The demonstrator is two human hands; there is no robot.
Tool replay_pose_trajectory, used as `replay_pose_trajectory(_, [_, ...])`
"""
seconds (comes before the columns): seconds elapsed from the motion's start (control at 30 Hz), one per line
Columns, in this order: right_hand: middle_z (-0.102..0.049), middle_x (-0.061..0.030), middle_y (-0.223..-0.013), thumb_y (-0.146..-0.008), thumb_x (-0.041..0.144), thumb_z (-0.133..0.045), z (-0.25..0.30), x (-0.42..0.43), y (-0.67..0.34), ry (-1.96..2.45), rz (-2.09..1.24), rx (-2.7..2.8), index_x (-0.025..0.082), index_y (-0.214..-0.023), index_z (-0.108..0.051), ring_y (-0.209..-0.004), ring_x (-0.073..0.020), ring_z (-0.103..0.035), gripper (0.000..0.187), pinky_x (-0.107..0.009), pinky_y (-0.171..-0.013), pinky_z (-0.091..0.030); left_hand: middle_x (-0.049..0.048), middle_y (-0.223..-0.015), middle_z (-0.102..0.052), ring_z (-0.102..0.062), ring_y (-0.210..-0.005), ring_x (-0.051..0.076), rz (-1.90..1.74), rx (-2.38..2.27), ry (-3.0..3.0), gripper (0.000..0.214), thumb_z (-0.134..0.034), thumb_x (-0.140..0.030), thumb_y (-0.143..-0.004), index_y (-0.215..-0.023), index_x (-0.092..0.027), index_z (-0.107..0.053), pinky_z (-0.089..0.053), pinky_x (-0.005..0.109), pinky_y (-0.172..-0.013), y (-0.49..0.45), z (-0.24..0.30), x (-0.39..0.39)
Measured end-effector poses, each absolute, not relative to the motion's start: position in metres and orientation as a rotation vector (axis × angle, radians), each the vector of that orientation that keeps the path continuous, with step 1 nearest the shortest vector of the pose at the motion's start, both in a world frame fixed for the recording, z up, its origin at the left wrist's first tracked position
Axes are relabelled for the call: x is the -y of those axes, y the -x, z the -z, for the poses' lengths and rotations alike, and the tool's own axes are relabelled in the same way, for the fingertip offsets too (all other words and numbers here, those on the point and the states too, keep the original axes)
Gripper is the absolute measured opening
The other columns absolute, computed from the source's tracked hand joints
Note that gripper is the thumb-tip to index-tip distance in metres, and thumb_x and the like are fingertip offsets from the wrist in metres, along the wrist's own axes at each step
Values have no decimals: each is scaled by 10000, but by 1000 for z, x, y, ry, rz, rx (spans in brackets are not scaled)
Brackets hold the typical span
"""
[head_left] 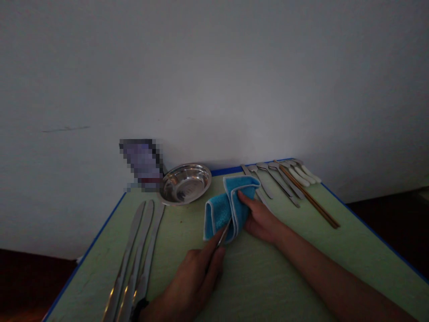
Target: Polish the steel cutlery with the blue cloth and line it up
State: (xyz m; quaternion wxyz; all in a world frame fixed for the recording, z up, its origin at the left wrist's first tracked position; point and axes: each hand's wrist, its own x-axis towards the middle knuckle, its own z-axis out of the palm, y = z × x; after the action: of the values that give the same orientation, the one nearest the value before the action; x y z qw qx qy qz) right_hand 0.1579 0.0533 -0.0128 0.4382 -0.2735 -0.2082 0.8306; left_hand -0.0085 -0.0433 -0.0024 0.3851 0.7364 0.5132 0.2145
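Observation:
My left hand (197, 275) is closed around a slim metal utensil (225, 232), of which only a short shiny stretch shows. Its far end goes into the folds of a blue cloth (223, 210) with pale edging, so I cannot tell its kind. On the cloth's right side my right hand (259, 219) grips the fabric, thumb on top and the other fingers mostly hidden behind. Both hands are above the middle of the green table (268, 281). Left of them lie three table knives (129, 255), side by side with blades pointing away.
A steel bowl (185, 184) stands near the wall, beside a blurred-out upright screen (142, 161). To the right lie several metal utensils (278, 183), wooden chopsticks (310, 197) and white-handled cutlery (300, 174). The wall (214, 89) closes off the table's back edge.

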Motion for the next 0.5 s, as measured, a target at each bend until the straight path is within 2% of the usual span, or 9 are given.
replay_pose_trajectory(0.23, [-717, -31, -784, -772, 355, -629, 16, -56, -154, 676, -1975, 409, 175, -818, -643, -881, -199, -664, 186, -368, -826, -514, 5, -597, -605, -560, -471, 144, -516, -1330, -2071, 444, -262, -325, -955, -1350, -164, -384, -433, 233, -474, 11, 6, 43])
replay_pose_trajectory(0.4, [-717, -31, -765, -766, 376, -630, 14, -57, -155, 710, -1948, 350, 184, -743, -637, -874, -207, -666, 194, -369, -807, -522, 56, -820, -693, -650, -685, 186, -509, -1346, -2088, 384, -335, -296, -939, -1298, -212, -442, -499, 260, -611, 8, 1, 44])
replay_pose_trajectory(0.5, [-716, -27, -732, -777, 376, -618, 12, -57, -156, 722, -1965, 343, 182, -741, -644, -813, -201, -676, 199, -363, -791, -526, 32, -772, -673, -636, -645, 169, -607, -1365, -2117, 315, -344, -261, -933, -1217, -207, -468, -501, 255, -616, 5, -7, 49])
